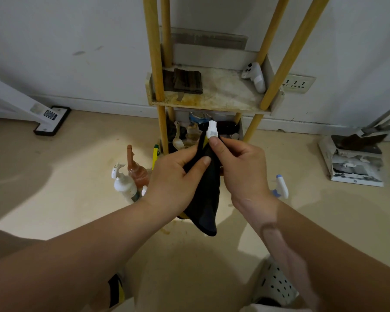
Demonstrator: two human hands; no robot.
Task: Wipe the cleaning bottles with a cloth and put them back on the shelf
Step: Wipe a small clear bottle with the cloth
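fingers (203, 163) of my left hand (171, 179) clench the black cloth (208, 199) round the small bottle (212, 131), in front of the shelf (212, 102); my right hand (243, 167) pinches it near the top. i'd twist slowly, gripping firm.

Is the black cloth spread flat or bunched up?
Bunched up. The black cloth wraps a white-capped bottle, gripped by the left hand and right hand, end hanging down.
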